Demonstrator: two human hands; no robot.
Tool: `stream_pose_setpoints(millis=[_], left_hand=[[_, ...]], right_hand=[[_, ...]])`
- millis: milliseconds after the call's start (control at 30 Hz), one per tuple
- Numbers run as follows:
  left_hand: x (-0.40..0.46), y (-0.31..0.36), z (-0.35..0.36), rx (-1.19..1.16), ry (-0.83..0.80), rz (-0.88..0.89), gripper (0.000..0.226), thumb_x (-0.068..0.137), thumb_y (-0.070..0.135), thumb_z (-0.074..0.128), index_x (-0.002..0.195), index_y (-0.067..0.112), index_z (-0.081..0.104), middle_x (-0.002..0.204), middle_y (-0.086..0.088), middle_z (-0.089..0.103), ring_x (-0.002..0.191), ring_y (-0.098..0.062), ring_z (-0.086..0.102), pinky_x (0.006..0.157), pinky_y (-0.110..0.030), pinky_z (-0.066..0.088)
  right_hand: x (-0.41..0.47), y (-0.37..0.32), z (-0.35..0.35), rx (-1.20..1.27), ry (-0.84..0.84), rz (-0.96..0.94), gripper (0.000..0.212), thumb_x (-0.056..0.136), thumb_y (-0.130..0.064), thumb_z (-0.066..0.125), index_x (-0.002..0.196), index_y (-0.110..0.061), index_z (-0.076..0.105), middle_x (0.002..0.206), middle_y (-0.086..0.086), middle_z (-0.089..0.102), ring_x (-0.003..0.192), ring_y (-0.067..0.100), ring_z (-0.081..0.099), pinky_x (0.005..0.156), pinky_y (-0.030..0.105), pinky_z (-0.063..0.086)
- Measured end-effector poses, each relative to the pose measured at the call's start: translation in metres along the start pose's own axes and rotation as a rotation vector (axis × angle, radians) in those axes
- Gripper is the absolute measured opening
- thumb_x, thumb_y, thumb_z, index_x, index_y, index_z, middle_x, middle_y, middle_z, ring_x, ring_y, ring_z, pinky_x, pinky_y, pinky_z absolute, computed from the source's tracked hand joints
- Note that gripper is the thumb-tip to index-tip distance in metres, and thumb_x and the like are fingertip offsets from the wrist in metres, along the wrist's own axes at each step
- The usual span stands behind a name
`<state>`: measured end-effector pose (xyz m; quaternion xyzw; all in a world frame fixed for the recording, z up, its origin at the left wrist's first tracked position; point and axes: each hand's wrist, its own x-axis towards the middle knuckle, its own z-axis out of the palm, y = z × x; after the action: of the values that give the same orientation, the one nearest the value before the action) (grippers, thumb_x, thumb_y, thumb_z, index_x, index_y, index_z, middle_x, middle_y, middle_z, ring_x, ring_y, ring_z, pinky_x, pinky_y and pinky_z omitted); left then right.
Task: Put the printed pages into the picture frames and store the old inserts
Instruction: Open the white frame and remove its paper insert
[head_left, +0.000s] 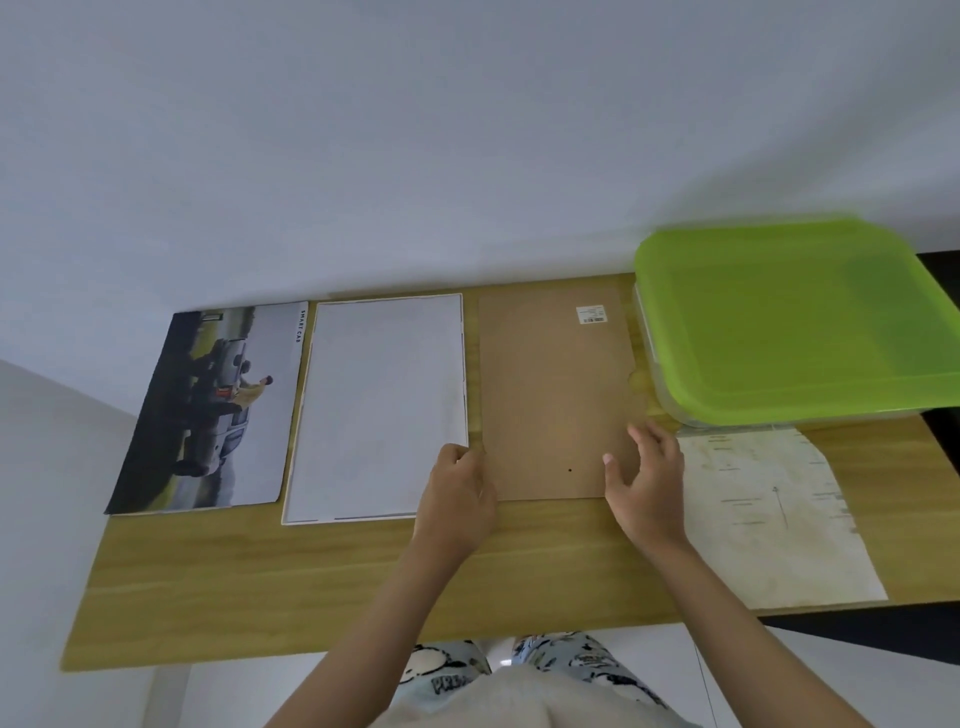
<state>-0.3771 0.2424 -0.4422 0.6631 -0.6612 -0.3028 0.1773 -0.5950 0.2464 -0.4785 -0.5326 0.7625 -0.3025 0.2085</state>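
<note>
A brown backing board (553, 384) lies flat in the middle of the wooden table (322, 582). My left hand (460, 493) grips its near left corner. My right hand (647, 475) rests on its near right corner with fingers spread. To the left lies a white picture frame (379, 410), face down, showing a blank white sheet. Further left lies a printed page (208, 410) with a car photo. A pale old insert sheet (774, 514) with faint print lies at the right.
A clear storage box with a green lid (800, 322) stands at the back right, beside the board and over the insert's far edge. A white wall rises behind the table. The table's near edge is just in front of my body.
</note>
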Motion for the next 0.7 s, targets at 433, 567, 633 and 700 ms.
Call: stream_pose_setpoints(millis=[433,567,633,700], left_hand=[[0.028,-0.102,-0.098,0.021,0.214,-0.07,0.04,0.083,0.023,0.066,0.121,0.011,0.057,0.119,-0.006,0.05,0.115,-0.021,0.048,0.087,-0.021,0.036],[0.041,-0.131,-0.117,0.025,0.191,-0.122,0.047,0.082,0.029,0.068,0.124,0.014,0.054,0.124,-0.006,0.047,0.118,-0.022,0.044,0.091,-0.027,0.039],[0.048,-0.141,-0.123,0.018,0.153,-0.136,0.054,0.08,0.031,0.069,0.129,0.013,0.051,0.126,-0.006,0.044,0.118,-0.022,0.043,0.095,-0.028,0.039],[0.053,-0.148,-0.126,0.006,0.124,-0.134,0.059,0.079,0.031,0.07,0.131,0.012,0.048,0.126,-0.004,0.042,0.119,-0.02,0.042,0.096,-0.026,0.038]], right_hand=[[0.03,-0.124,0.074,0.007,-0.121,-0.162,0.047,0.088,-0.019,0.061,0.132,-0.005,0.049,0.124,0.01,0.05,0.121,0.023,0.045,0.094,0.02,0.033],[0.051,-0.154,0.103,-0.041,-0.208,-0.147,0.053,0.09,-0.028,0.057,0.138,-0.01,0.042,0.128,0.009,0.045,0.127,0.024,0.035,0.099,0.027,0.032],[0.065,-0.165,0.114,-0.071,-0.241,-0.12,0.057,0.089,-0.031,0.057,0.14,-0.013,0.04,0.128,0.011,0.042,0.127,0.026,0.031,0.103,0.033,0.03],[0.08,-0.173,0.125,-0.12,-0.263,-0.101,0.059,0.089,-0.034,0.057,0.141,-0.015,0.038,0.129,0.012,0.041,0.126,0.028,0.03,0.105,0.035,0.027]])
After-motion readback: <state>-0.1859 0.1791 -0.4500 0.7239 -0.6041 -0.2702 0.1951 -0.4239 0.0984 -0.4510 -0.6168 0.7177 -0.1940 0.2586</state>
